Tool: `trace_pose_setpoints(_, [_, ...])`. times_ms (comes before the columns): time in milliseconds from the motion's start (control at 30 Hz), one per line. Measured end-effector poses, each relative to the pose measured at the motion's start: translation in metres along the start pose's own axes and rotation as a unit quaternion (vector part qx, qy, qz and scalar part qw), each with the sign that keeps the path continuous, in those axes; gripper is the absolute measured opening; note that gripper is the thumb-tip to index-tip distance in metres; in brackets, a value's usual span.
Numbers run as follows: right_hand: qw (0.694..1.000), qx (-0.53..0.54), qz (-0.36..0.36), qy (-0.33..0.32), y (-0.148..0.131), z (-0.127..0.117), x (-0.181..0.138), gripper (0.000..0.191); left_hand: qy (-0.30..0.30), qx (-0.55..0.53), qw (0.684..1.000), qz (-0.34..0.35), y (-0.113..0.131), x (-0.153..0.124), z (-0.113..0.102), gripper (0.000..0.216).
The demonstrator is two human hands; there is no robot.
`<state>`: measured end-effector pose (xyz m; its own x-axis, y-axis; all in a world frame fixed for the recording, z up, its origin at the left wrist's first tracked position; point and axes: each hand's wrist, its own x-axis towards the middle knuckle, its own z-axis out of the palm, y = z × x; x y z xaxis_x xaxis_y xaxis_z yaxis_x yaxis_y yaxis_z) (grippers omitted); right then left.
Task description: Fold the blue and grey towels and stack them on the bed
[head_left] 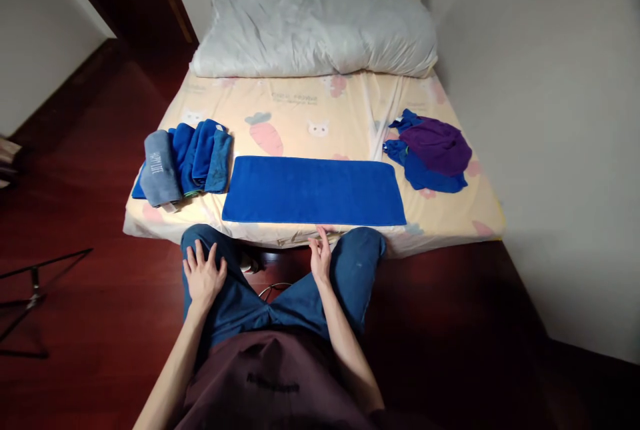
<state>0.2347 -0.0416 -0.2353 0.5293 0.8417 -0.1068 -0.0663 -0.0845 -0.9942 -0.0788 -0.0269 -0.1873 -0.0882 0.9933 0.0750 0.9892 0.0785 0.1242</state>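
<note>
A blue towel (315, 191) lies spread flat as a long rectangle along the near edge of the bed. My left hand (204, 274) rests on my left thigh, fingers spread, holding nothing. Close to my right thigh, my right hand (321, 257) points toward the towel's near edge with its fingers apart and nothing in it. Left of the flat towel sit several folded or rolled blue towels (197, 153) and a grey-blue one (161, 169) with white lettering. On the right is a crumpled heap of a purple cloth (436, 145) and blue cloths (433, 177).
The bed (300, 110) has a pale yellow sheet printed with carrots and cat faces. A grey-white quilt (320, 17) is bunched at its head. A wall (540, 117) stands close on the right. Thin black stand legs (34, 297) are on the red-brown floor at left.
</note>
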Motion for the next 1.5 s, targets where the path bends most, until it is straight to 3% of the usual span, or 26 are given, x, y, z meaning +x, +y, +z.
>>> trace_pose_setpoints(133, [0.998,0.024,0.042,-0.039,0.004,-0.001,0.010,0.072,-0.010,-0.003,1.000,-0.011,0.004,0.000,-0.003,0.057])
trace_pose_setpoints(367, [0.991,0.077,0.101,-0.036,0.004,0.003,0.012,0.076,-0.011,0.008,1.000,-0.010,0.010,0.002,-0.006,0.056])
trace_pose_setpoints(667, [0.983,0.131,0.119,-0.040,0.007,0.015,0.026,0.089,-0.008,0.018,1.000,-0.001,0.008,0.003,-0.002,0.056])
trace_pose_setpoints(900, [0.995,0.077,0.057,-0.039,0.009,0.025,0.034,0.089,-0.021,0.026,0.999,-0.003,0.008,0.004,-0.004,0.053])
trace_pose_setpoints(1033, [0.997,0.056,0.038,-0.029,0.004,0.024,0.029,0.085,-0.023,-0.019,0.999,0.023,0.021,0.022,-0.016,0.042])
trace_pose_setpoints(1167, [0.994,0.076,0.078,-0.021,0.004,0.023,0.029,0.089,0.006,-0.097,0.991,0.090,0.070,0.070,-0.038,0.040])
trace_pose_setpoints(1300, [0.995,0.055,0.076,-0.027,0.005,0.021,0.033,0.084,-0.023,-0.142,0.968,0.204,0.158,0.143,-0.052,0.038])
trace_pose_setpoints(1400, [0.996,0.041,0.076,-0.016,0.005,0.019,0.036,0.080,-0.088,-0.138,0.945,0.285,0.230,0.208,-0.045,0.035])
trace_pose_setpoints(1500, [0.994,0.044,0.098,0.022,0.005,0.019,0.038,0.077,-0.143,-0.101,0.928,0.330,0.291,0.268,-0.023,0.037])
